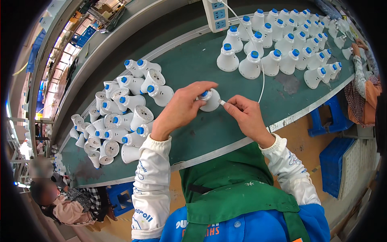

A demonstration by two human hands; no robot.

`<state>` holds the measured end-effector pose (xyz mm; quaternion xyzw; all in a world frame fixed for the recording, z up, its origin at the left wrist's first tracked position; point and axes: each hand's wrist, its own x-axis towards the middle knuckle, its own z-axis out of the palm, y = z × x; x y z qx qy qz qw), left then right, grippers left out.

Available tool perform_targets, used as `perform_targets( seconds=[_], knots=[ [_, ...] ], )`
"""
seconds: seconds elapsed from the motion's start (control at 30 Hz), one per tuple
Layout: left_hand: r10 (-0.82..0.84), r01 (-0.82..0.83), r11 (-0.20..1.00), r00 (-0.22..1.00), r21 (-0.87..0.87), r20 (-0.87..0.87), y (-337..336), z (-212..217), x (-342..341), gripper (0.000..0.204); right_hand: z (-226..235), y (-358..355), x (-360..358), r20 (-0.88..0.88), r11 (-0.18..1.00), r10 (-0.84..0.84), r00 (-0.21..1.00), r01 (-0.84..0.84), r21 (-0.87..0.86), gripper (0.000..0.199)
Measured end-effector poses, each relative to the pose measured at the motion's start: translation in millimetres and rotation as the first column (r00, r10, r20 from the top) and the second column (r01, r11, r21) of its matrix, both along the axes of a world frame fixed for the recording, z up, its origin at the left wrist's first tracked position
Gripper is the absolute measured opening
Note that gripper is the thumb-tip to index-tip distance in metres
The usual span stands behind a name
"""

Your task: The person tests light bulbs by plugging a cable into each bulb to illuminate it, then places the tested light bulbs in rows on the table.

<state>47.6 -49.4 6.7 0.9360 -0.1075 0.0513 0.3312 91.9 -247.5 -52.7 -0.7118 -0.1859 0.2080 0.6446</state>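
Observation:
My left hand (180, 105) is closed around a white cone-shaped housing (212, 104) with a blue cap, steadying it just above or on the green table. Between thumb and fingers, my right hand (244, 114) pinches a small white plug (222, 102), its tip against the housing's side; whether it is inserted cannot be seen. A thin white cable (263, 76) comes down from the power strip (217, 15) and disappears behind my right hand. Left of my left hand lies a cluster of similar housings (130, 101), many on their sides, some showing their round open ends.
Rows of upright blue-capped housings (271, 63) fill the table's (193, 139) far right. At the right end are a co-worker's hands (358, 47); another person (66, 203) sits at lower left. Blue stools (329, 117) and a blue crate (336, 163) stand below the table edge.

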Motion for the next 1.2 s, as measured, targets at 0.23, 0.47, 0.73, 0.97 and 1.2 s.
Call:
perform_targets(
  seconds=[0.23, 0.47, 0.73, 0.97, 1.2],
  knots=[
    [0.257, -0.258, 0.966, 0.965, 0.021, 0.044, -2, 0, -7, 0.039, 3, 5, 1, 0.029, 1.000, -0.002, 1.000, 0.002, 0.008, 0.020],
    [0.325, -0.329, 0.941, 0.944, -0.080, -0.053, 6, -14, -14, 0.031, 3, 12, -5, 0.060, 0.999, 0.027, 0.998, -0.025, -0.028, 0.016],
    [0.400, -0.358, 0.834, 0.916, -0.421, 0.012, -7, -30, -19, 0.022, 2, 26, -9, 0.037, 0.996, -0.087, 0.996, 0.086, 0.018, 0.020],
    [0.413, -0.394, 0.824, 0.910, -0.407, -0.045, -6, -32, -23, 0.025, 0, 32, -9, 0.003, 0.996, -0.084, 0.996, 0.084, 0.026, 0.019],
    [0.435, -0.382, 0.865, 0.894, -0.325, 0.108, -10, -36, -22, 0.025, 2, 30, -3, 0.041, 1.000, -0.007, 0.999, 0.007, 0.002, 0.019]
  ],
)
